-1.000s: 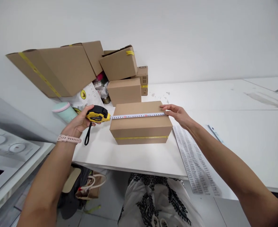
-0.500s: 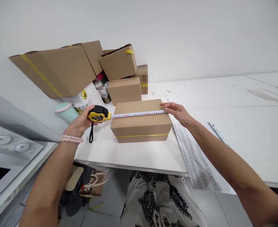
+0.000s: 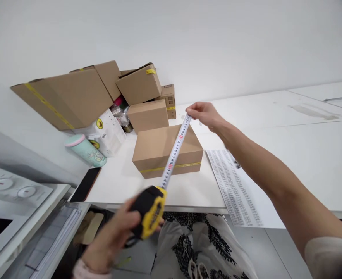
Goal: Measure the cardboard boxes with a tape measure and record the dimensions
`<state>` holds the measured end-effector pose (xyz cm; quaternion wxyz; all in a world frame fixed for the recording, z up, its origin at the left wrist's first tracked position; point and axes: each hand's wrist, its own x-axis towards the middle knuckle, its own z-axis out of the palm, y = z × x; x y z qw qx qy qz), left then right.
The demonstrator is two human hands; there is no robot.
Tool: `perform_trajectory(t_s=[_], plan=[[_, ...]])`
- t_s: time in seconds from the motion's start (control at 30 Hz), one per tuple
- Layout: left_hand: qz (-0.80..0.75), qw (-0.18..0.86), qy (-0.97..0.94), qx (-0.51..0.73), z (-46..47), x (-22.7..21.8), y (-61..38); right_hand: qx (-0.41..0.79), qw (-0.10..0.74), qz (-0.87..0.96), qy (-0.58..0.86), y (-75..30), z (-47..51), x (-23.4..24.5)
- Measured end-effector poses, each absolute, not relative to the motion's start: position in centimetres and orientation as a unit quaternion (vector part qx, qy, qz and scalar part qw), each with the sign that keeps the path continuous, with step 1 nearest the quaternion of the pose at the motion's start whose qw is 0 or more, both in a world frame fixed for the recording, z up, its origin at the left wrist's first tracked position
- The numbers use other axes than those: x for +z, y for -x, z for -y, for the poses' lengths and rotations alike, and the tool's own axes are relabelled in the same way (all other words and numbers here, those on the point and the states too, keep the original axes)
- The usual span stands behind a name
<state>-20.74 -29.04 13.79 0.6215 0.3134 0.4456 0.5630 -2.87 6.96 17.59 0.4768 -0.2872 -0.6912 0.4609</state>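
A closed cardboard box (image 3: 156,147) with a yellow strip of tape along its front lies on the white table (image 3: 289,151). My left hand (image 3: 112,236) is low and near my body, closed round a yellow and black tape measure case (image 3: 150,211). The white tape blade (image 3: 175,151) runs from the case up and over the box's right part. My right hand (image 3: 204,114) pinches the blade's far end above the box's back right corner.
A pile of cardboard boxes (image 3: 86,91) leans against the wall at the back left. A mint green tumbler (image 3: 85,149) lies on its side beside a black phone (image 3: 85,184). A printed sheet (image 3: 233,186) lies right of the box. A white appliance (image 3: 11,197) stands at left.
The tape lay across the box's length from left to right. My left hand has swung the case down toward my body and my right hand has gone to the back, so the blade now runs front to back.
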Motion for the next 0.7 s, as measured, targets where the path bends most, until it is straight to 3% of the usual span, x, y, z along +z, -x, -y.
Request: perform_trajectory(t_s=[0.13,0.43,0.7], plan=[[-0.344,0.724,-0.285,0.526,27.3,10.9,14.2,0.52,0.376,0.721,0.261,6.6,-9.3,15.6],[-0.323,0.711,-0.271,0.563,21.3,12.5,11.8,0.479,0.374,0.699,0.377,9.0,-11.7,13.2],[-0.292,0.721,-0.235,0.583,22.7,11.8,10.1,0.478,0.301,0.728,0.389,8.3,-11.5,12.4]])
